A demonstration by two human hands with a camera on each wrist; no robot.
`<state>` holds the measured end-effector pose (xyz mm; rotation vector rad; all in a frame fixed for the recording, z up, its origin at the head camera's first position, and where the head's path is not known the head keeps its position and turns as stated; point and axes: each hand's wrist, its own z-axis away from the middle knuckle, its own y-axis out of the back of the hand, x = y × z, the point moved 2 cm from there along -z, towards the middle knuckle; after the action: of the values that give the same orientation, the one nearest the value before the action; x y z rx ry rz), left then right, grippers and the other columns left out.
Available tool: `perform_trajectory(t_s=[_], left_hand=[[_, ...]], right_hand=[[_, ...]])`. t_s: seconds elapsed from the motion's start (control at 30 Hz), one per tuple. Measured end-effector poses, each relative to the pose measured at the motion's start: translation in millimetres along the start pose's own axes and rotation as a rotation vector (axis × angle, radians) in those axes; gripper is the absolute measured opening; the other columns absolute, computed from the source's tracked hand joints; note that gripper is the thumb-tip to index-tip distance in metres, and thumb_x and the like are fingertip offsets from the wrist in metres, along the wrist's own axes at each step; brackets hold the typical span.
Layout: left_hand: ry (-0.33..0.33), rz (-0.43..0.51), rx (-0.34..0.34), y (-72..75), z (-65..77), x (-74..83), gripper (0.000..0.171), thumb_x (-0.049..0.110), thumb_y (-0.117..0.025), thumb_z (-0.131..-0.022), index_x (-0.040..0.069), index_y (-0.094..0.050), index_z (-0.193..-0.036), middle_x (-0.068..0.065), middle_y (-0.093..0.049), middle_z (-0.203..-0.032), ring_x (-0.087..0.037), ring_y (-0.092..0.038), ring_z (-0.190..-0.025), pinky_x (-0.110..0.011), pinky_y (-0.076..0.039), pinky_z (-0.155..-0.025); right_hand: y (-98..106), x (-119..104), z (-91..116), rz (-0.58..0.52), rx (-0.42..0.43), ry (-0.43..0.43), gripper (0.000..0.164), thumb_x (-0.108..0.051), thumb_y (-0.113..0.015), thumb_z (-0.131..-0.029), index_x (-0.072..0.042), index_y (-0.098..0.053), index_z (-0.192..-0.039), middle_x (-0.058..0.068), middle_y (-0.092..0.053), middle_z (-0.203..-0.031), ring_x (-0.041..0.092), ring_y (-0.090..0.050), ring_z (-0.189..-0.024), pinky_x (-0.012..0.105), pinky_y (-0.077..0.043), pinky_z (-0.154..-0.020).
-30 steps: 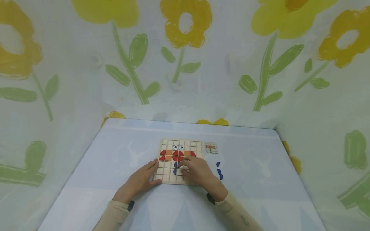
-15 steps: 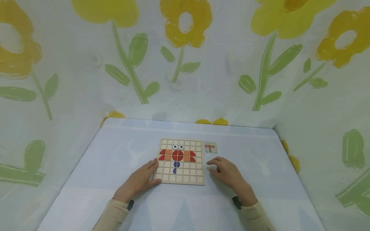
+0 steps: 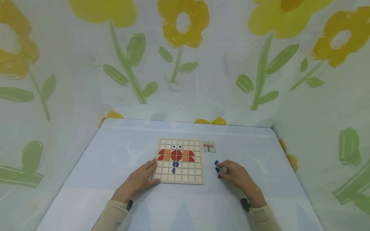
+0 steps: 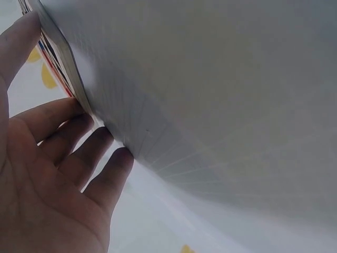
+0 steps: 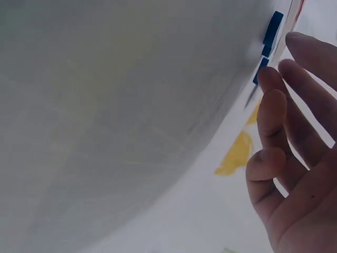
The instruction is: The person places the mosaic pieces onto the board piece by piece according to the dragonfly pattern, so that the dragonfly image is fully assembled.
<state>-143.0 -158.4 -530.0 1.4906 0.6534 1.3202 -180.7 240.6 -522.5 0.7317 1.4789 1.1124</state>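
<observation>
A square wooden grid board (image 3: 190, 177) lies on the table, with red, orange and blue pieces forming a figure under two eye tiles (image 3: 177, 147). My left hand (image 3: 140, 179) rests along its left edge, fingers extended; in the left wrist view the fingertips (image 4: 122, 158) touch the edge. To the right of the board, my right hand (image 3: 238, 175) is over loose blue semicircle pieces (image 3: 216, 163), its index finger and thumb apart. Blue pieces (image 5: 273, 29) lie on the table near the fingertips in the right wrist view. Some are partly covered by the hand.
A small pattern card (image 3: 209, 147) lies beyond the pieces, near the board's upper right corner. The pale table (image 3: 138, 134) meets flower-printed cloth walls (image 3: 202, 96) at the back and sides.
My right hand has left the board and moved right to the loose blue pieces. A blue semicircle stays on the board's lower column. The left hand keeps its place at the board's edge.
</observation>
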Motion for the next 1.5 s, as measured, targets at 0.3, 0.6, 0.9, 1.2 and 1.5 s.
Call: perform_trajectory(t_s=[0.3, 0.6, 0.9, 1.2, 1.5], left_hand=[[0.017, -0.002, -0.007, -4.0, -0.2, -1.2, 0.086, 0.046, -0.077, -0.088, 0.002, -0.043, -0.153, -0.011, -0.037, -0.161, -0.033, -0.037, -0.146, -0.047, -0.037, -0.118], [0.016, -0.003, -0.011, -6.7, -1.7, -4.9, 0.087, 0.049, -0.077, -0.087, 0.003, -0.044, -0.153, -0.01, -0.036, -0.162, -0.032, -0.037, -0.147, -0.046, -0.036, -0.118], [0.005, 0.01, -0.006, -5.4, -2.6, -3.8, 0.086, 0.048, -0.076, -0.088, 0.002, -0.043, -0.153, -0.01, -0.036, -0.162, -0.033, -0.036, -0.147, -0.047, -0.036, -0.118], [0.015, 0.007, -0.01, -3.7, -2.2, -1.7, 0.086, 0.047, -0.078, -0.087, 0.002, -0.044, -0.152, -0.011, -0.036, -0.162, -0.033, -0.037, -0.146, -0.047, -0.037, -0.117], [0.006, -0.015, 0.002, -2.5, -1.0, -2.3, 0.086, 0.048, -0.077, -0.087, 0.001, -0.045, -0.151, -0.011, -0.037, -0.161, -0.034, -0.038, -0.145, -0.047, -0.038, -0.117]], right_hand=[[-3, -7, -4, 0.038, -0.055, 0.019, 0.027, -0.022, -0.085, -0.083, -0.017, -0.08, -0.108, -0.009, -0.068, -0.096, 0.008, -0.052, -0.076, 0.029, -0.051, -0.069], [-3, -14, -10, 0.084, -0.052, 0.061, 0.029, -0.02, -0.086, -0.081, -0.015, -0.079, -0.109, -0.009, -0.068, -0.092, 0.007, -0.057, -0.078, 0.031, -0.055, -0.074], [-5, -18, -16, 0.128, -0.071, 0.065, 0.028, -0.02, -0.088, -0.079, -0.015, -0.08, -0.106, -0.009, -0.067, -0.09, 0.008, -0.057, -0.078, 0.032, -0.056, -0.073], [-4, -18, -17, 0.115, -0.072, 0.053, 0.026, -0.022, -0.088, -0.08, -0.016, -0.079, -0.104, -0.009, -0.068, -0.09, 0.01, -0.062, -0.083, 0.035, -0.058, -0.077], [-3, -30, -17, 0.061, -0.032, 0.085, 0.029, -0.021, -0.087, -0.081, -0.017, -0.078, -0.108, -0.009, -0.071, -0.094, 0.011, -0.065, -0.088, 0.034, -0.059, -0.08]])
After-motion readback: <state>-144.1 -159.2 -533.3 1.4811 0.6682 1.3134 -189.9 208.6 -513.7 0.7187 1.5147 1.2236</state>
